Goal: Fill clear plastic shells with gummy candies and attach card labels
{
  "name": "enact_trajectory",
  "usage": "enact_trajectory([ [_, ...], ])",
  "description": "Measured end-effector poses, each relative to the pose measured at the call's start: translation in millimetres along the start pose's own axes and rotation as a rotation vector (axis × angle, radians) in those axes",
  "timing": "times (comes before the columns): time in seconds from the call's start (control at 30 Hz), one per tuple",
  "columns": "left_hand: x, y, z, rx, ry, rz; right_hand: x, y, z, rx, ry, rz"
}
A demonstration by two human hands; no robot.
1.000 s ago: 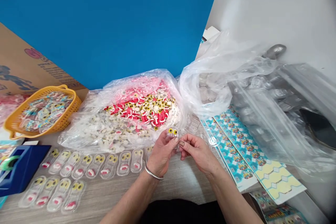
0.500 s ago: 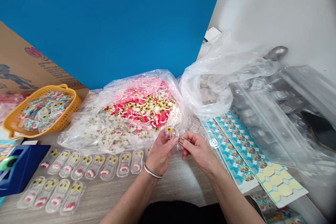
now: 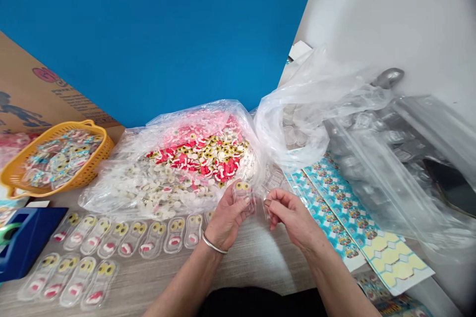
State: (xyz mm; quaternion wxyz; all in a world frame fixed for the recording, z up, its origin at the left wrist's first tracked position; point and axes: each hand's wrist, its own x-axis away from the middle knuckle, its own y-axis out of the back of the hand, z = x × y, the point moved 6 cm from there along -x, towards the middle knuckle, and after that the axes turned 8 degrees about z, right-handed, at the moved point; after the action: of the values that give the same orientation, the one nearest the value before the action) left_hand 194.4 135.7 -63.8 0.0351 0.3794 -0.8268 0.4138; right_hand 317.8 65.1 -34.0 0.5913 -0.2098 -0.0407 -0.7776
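My left hand [image 3: 226,219] pinches a small clear plastic blister [image 3: 243,192] holding yellow gummy eyes, and a silver bangle [image 3: 213,246] circles that wrist. My right hand [image 3: 292,216] sits just to its right, its fingertips pinched on a thin clear plastic piece [image 3: 266,206]. Behind both hands lies an open clear bag of red, white and yellow gummy eye candies [image 3: 197,158]. Rows of filled clear blisters [image 3: 148,240] lie on the table to my left.
A yellow basket [image 3: 89,173] of packaged pieces stands at left, beside a blue tape dispenser [image 3: 28,242] and a cardboard box [image 3: 37,89]. Printed blue card sheets [image 3: 345,213] and a large plastic bag of clear trays [image 3: 372,158] lie at right.
My hands have drawn apart, with my right hand moving to the right. The clear plastic piece now shows between them, and the yellow eyes are visible in the blister again.
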Motion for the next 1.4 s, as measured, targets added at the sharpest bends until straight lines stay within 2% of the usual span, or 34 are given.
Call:
enact_trajectory([
  [0.07, 0.7, 2.0, 1.4, 0.033, 0.032, -0.026, -7.5, 21.1, 15.7, 0.001, 0.073, -0.072],
  [0.17, 0.9, 1.1, 0.8, 0.094, 0.050, -0.049, -28.3, 71.9, 51.2, 0.031, 0.256, -0.267],
  [0.23, 0.9, -0.6, 0.4, 0.158, 0.057, -0.066, -39.2, 107.5, 68.7, 0.128, 0.300, -0.475],
  [0.3, 1.1, -2.1, 0.5, 0.223, 0.057, -0.084, -40.9, 126.2, 75.7, 0.373, 0.260, -0.692],
  [0.33, 1.2, -3.1, 0.8, 0.247, 0.057, -0.082, -40.0, 123.8, 75.3, 0.504, 0.253, -0.729],
  [0.37, 1.1, -4.3, 1.2, 0.264, 0.053, -0.071, -38.7, 113.5, 71.1, 0.604, 0.261, -0.699],
  [0.4, 0.9, -5.9, 1.8, 0.275, 0.050, -0.049, -37.2, 96.9, 62.7, 0.653, 0.274, -0.602],
  [0.47, 0.5, -9.2, 3.0, 0.264, 0.032, -0.001, -30.1, 53.0, 39.0, 0.621, 0.318, -0.321],
  [0.5, 0.7, -10.5, 3.3, 0.235, 0.018, 0.013, -23.9, 32.0, 27.9, 0.625, 0.338, -0.231],
  [0.53, 1.2, -11.7, 3.5, 0.193, 0.001, 0.021, -17.4, 14.3, 18.5, 0.632, 0.365, -0.180],
  [0.6, 3.5, -14.2, 3.4, 0.104, -0.029, 0.027, -8.5, -7.4, 3.4, 0.609, 0.385, -0.170],
  [0.8, 19.6, -12.2, 0.7, -0.045, -0.089, 0.013, -5.3, -18.9, -13.6, 0.406, 0.304, -0.189],
  [1.0, 42.8, 12.7, -7.0, -0.124, -0.187, -0.069, 0.9, -42.9, -17.9, 0.365, 0.292, -0.087],
  [1.23, 70.9, 36.8, -13.0, -0.136, -0.240, -0.113, 1.4, -75.6, -31.2, 0.321, 0.227, 0.021],
  [1.4, 93.5, 52.6, -15.5, -0.169, -0.237, -0.194, -0.6, -100.6, -39.3, 0.222, 0.217, 0.131],
])
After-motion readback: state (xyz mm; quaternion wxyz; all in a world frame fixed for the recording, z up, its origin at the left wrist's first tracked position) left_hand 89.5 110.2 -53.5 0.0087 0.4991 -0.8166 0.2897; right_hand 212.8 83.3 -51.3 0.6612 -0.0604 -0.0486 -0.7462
